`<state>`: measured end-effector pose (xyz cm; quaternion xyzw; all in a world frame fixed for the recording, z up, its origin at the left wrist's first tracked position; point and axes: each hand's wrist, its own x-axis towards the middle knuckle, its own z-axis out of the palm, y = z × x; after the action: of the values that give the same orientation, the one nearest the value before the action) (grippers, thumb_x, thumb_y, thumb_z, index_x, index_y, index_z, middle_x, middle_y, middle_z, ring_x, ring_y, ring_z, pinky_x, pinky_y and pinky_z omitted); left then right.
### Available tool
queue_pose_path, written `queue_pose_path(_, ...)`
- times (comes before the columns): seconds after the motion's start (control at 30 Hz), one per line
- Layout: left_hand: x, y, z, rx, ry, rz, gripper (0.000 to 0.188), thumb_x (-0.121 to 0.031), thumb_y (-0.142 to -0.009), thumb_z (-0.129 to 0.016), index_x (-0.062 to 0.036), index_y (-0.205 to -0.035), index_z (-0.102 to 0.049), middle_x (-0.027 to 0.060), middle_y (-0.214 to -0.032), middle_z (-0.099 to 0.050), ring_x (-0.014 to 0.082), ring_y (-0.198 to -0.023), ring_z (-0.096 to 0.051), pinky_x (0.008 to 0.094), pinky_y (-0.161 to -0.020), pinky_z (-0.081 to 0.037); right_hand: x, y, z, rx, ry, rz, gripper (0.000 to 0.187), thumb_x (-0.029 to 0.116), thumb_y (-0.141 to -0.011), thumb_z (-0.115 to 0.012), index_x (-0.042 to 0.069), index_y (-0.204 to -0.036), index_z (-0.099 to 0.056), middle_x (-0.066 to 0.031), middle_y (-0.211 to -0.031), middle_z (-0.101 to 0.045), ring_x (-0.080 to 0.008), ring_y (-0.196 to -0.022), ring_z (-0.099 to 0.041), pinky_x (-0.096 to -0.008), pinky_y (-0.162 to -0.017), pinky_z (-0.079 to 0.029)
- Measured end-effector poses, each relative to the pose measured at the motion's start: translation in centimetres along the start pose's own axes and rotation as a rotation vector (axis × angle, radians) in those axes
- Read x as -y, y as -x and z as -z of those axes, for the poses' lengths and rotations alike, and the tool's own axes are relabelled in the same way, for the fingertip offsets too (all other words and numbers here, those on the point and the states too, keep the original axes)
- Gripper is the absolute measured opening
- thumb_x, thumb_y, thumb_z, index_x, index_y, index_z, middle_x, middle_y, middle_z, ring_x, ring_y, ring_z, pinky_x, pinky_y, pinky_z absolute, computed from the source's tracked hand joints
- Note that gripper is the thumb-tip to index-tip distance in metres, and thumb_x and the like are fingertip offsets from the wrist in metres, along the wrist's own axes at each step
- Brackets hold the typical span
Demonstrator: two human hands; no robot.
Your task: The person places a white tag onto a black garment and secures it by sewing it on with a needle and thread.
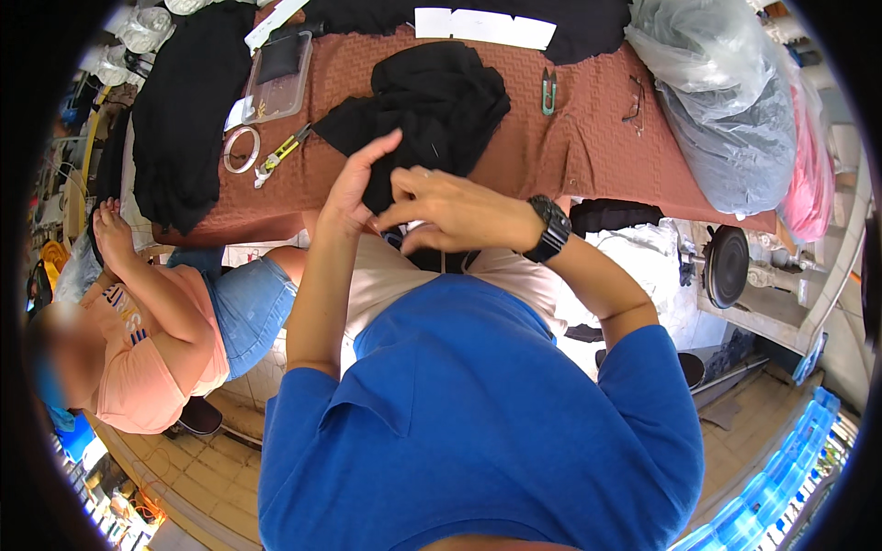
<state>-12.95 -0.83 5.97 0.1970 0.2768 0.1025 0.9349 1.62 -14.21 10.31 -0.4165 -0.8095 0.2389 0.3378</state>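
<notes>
My left hand (351,188) is raised at the near table edge, one digit stretched up and away. Its other fingers are partly hidden. My right hand (452,209), below a black wristwatch (548,230), reaches across to the left palm with bent fingers drawn together. Anything between those fingertips is too small to make out. Just beyond both hands lies a bunched black cloth (436,92), its near corner hanging down between them. A thin, pale pin or needle (435,149) shows on the cloth.
Yellow-handled cutter (282,156), white tape ring (242,150), clear plastic box (278,78) lie left on the brown tablecloth (588,156). Green thread snips (548,92), eyeglasses (636,106) and stuffed plastic bags (721,110) are right. A person in a peach shirt (175,344) sits left, beside black fabric (188,119).
</notes>
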Motion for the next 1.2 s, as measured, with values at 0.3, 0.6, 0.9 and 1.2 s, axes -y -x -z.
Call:
queue_pose_path(0.3,2.8,-0.5,1.0,-0.201,0.094,-0.211,0.036,-0.016,-0.098,-0.064,0.0086,-0.124,-0.058,0.0177,-0.12,-0.067,0.0239,-0.1,-0.071,0.0344,-0.089,-0.059,-4.8,5.2,-1.4,-0.71,-0.071,-0.7,0.017,0.002,-0.089,-0.067,0.0,-0.104,-0.062,-0.0128,-0.09,-0.058,-0.0231,-0.071,-0.061,-0.0338,-0.066,-0.051)
queue_pose_path(0.6,4.4,1.0,-0.8,-0.329,-0.425,-0.375,0.041,-0.021,-0.096,-0.068,0.0044,-0.127,-0.058,0.0117,-0.116,-0.068,0.0193,-0.101,-0.069,0.031,-0.089,-0.057,-3.3,4.9,-4.4,-0.845,-0.118,-0.6,0.015,0.002,-0.093,-0.064,0.001,-0.107,-0.062,-0.0107,-0.093,-0.056,-0.0196,-0.07,-0.059,-0.0306,-0.064,-0.048)
queue_pose_path(0.9,4.9,1.2,-1.3,-0.405,-0.347,-0.535,0.029,-0.021,-0.102,-0.06,0.0034,-0.117,-0.062,0.0109,-0.108,-0.07,0.0156,-0.091,-0.07,0.0278,-0.076,-0.059,-1.0,2.2,-4.5,-0.904,-0.119,-0.501,0.026,0.012,-0.084,-0.08,-0.001,-0.097,-0.061,-0.0088,-0.086,-0.06,-0.0166,-0.072,-0.06,-0.0287,-0.066,-0.051)
queue_pose_path(1.2,5.3,1.7,-3.9,-0.346,-0.336,-0.674,0.022,-0.014,-0.099,-0.062,0.0033,-0.113,-0.065,0.009,-0.104,-0.071,0.0143,-0.088,-0.07,0.0266,-0.077,-0.057,-1.1,0.8,-3.5,-0.933,-0.069,-0.443,0.015,0.005,-0.089,-0.072,-0.001,-0.093,-0.06,-0.0112,-0.085,-0.058,-0.0202,-0.07,-0.059,-0.0326,-0.062,-0.049)
